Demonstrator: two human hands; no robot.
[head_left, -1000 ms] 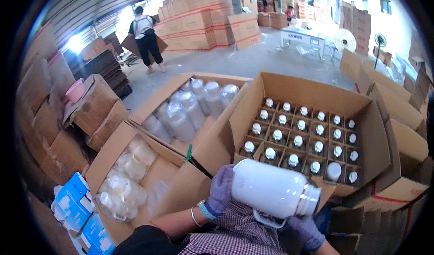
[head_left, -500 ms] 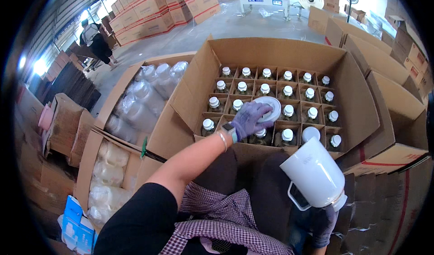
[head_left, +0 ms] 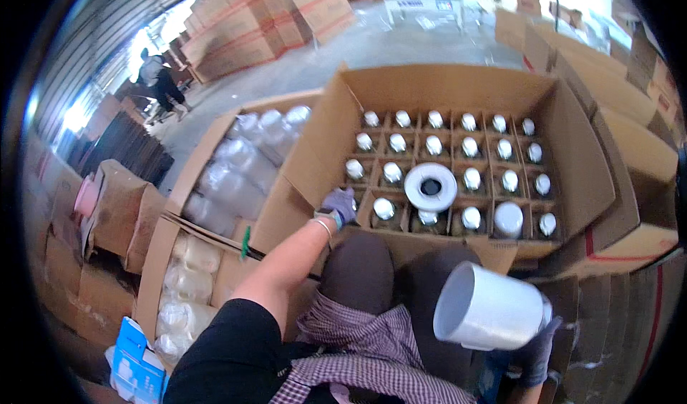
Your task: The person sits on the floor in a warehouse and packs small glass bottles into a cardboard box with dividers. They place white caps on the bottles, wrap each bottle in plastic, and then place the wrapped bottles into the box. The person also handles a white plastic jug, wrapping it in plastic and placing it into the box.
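My left hand [head_left: 342, 205], in a purple-grey glove, reaches into the front left corner of a cardboard box. Its fingers close round the top of a bottle there, mostly hidden by the hand. Several clear bottles with white caps [head_left: 383, 208] stand upright in the divided compartments. A round white lid [head_left: 417, 195] with a dark centre rests on top of the bottles, near the front. Low on the right, my gloved right hand [head_left: 535, 354] holds a white jug [head_left: 494, 307] by its narrower end, tilted with its wide mouth to the left.
A larger white cap [head_left: 509, 220] stands in the front row. Left of the bottle box [head_left: 451, 82], open cartons hold plastic-wrapped clear containers [head_left: 240, 171]. Opened cartons [head_left: 630, 146] line the right side. A person [head_left: 159, 82] walks at the far left, near stacked boxes [head_left: 236, 25].
My left hand has let go of the round lid, leaving it on the bottles, and moved left to the corner bottle. The jug has tipped closer to level. The view has shifted.
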